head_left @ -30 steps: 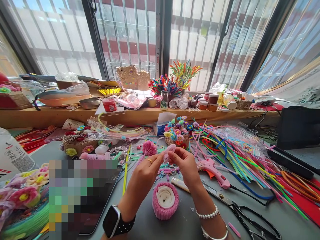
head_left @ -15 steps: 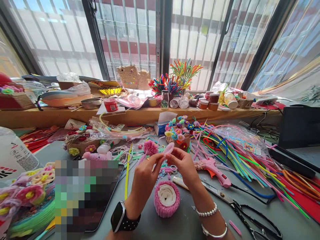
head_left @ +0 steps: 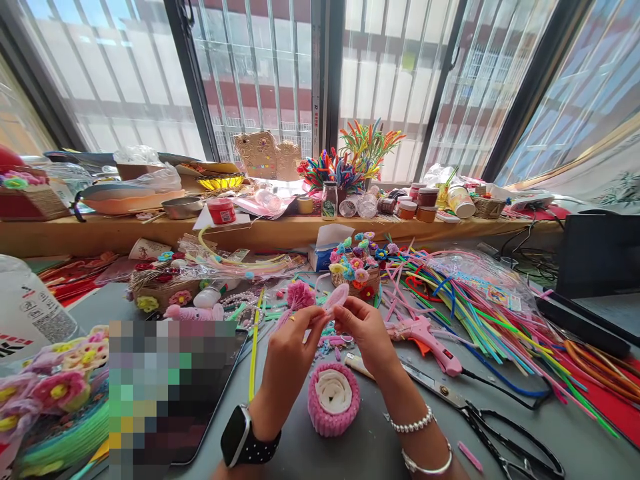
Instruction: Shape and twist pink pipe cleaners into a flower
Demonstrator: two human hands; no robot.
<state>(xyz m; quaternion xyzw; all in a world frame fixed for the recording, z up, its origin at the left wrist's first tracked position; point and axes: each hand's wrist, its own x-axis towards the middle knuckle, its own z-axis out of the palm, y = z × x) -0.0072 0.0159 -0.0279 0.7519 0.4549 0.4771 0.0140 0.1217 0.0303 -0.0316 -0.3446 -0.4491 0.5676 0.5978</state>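
Observation:
Between my fingertips is a loop of pale pink pipe cleaner (head_left: 338, 295), raised above the table. My left hand (head_left: 295, 347) pinches its lower end, and my right hand (head_left: 367, 333) pinches it from the other side. Both hands are closed, with the fingertips nearly meeting. Below them on the grey table stands a round pink pipe-cleaner pot (head_left: 334, 427) with a rolled white filling (head_left: 333, 392). Just beyond my left hand lies a dusty-pink fluffy flower (head_left: 301, 295). Small pink and green cut pieces lie behind my hands.
Right of my hands are a pink glue gun (head_left: 433, 343) and large black-handled scissors (head_left: 500, 427). Bundled coloured pipe cleaners (head_left: 480, 320) spread toward a laptop (head_left: 600, 253). A flower basket (head_left: 357, 267) stands behind; a dark tablet (head_left: 215, 393), partly blurred, lies left. Jars (head_left: 425, 203) line the sill.
My fingers have shifted very slightly around the pink loop, which tilts a little differently. The pot and the things on the table stay in place.

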